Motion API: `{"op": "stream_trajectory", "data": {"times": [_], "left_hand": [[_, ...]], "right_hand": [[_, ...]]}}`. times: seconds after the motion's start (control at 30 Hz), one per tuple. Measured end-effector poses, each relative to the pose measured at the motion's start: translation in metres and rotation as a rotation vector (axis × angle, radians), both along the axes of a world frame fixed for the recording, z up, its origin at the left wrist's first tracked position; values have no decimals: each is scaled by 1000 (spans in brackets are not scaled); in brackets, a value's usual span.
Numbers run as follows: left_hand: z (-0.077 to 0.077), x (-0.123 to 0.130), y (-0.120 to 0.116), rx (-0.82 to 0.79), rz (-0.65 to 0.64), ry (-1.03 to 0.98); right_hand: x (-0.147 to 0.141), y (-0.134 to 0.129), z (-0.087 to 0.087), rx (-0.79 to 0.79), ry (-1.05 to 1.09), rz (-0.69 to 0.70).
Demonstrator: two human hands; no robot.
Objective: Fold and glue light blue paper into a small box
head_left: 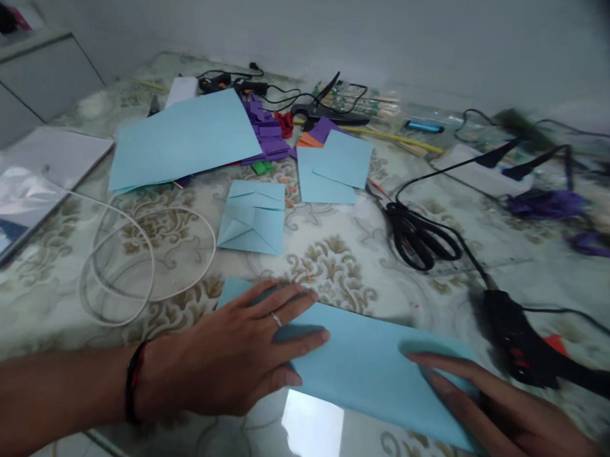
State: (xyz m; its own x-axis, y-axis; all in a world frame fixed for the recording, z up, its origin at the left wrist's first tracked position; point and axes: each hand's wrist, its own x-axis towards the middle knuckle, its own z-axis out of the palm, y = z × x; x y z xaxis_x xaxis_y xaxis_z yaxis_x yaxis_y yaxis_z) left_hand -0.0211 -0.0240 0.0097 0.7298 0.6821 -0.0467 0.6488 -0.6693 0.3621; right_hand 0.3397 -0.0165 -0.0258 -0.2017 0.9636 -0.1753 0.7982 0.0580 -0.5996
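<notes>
Hold the blue paper strip [370, 357] flat on the surface [383, 284], left hand [220, 352] open with fingers spread, right hand [509, 412] open with fingers extended near its right end, pressing evenly to prevent slippage.

On my bench [333, 279], a long light-blue folded paper strip [370, 357] lies flat near the front edge, slanting down toward the right, my hands' fingers [301, 345] resting on it.

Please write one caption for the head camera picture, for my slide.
Two bare hands, left and right, on a light-blue paper strip, near black scissors and a glue gun.
</notes>
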Motion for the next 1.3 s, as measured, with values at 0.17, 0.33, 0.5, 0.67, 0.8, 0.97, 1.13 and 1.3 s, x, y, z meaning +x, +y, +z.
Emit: {"op": "stream_trajectory", "data": {"times": [0.17,0.33,0.5,0.67,0.8,0.97,1.13,1.3], "left_hand": [[-6,1,-2,117,42,-16],[-12,-3,0,208,16,-61],[-12,-8,5,250,-48,-70],[-13,-9,9,266,-114,-56],[-15,-7,13,256,-194,-29],[-21,-5,14,272,-150,-48],[-29,-11,15,248,-171,-65],[-39,-18,15,211,-178,-144]], "right_hand": [[-21,5,24,-51,55,-38],[-23,4,26,-112,110,-78],[-23,3,31,-141,145,-98],[-22,1,35,-95,153,-133],[-19,0,32,-105,165,-180],[-22,0,30,-131,205,-246],[-28,0,28,-141,184,-342],[-29,1,29,-151,186,-399]]}}
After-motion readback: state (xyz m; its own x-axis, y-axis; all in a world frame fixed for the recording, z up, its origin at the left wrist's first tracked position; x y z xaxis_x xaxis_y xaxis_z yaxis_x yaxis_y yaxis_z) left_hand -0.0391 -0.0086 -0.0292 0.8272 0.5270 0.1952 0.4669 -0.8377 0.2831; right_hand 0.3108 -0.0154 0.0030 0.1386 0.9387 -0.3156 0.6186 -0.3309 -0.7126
